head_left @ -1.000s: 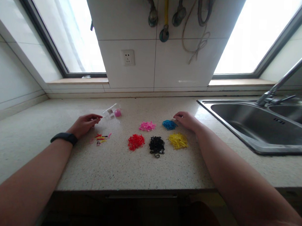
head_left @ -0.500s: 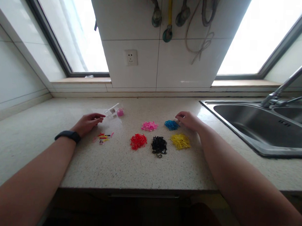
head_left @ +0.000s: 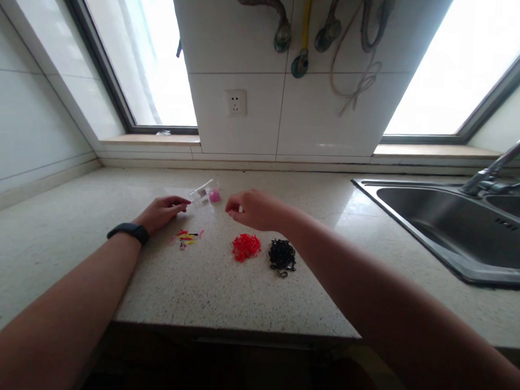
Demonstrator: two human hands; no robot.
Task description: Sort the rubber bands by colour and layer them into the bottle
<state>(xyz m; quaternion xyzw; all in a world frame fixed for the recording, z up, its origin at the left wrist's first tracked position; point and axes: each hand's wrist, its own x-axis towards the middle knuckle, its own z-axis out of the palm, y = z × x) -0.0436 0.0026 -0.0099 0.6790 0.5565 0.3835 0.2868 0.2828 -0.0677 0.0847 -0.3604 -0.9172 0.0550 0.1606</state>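
My left hand (head_left: pixel 167 210) rests on the counter with its fingers stretched out, holding nothing I can see. Its fingertips lie beside a clear plastic container (head_left: pixel 200 194) with a pink ball-like piece (head_left: pixel 214 195) next to it. A small mixed heap of coloured bits (head_left: pixel 186 238) lies just in front of that hand. My right hand (head_left: pixel 251 209) is over the counter with thumb and fingers pinched; whatever they hold is too small to make out. Below it are a pile of red small bits (head_left: pixel 246 248) and a pile of black ones (head_left: pixel 282 255). My right hand and forearm hide the other piles.
A steel sink (head_left: pixel 367 194) with a tap (head_left: pixel 480 179) is set into the counter (head_left: pixel 195 301) at right. On the tiled wall behind are a socket (head_left: pixel 236 102) and several hose fittings. The counter's front edge runs along the near side.
My right hand has moved left from beside the blue pile, towards the pink ball-like piece. Its arm now covers the pink, blue and yellow piles. The view has shifted slightly left.
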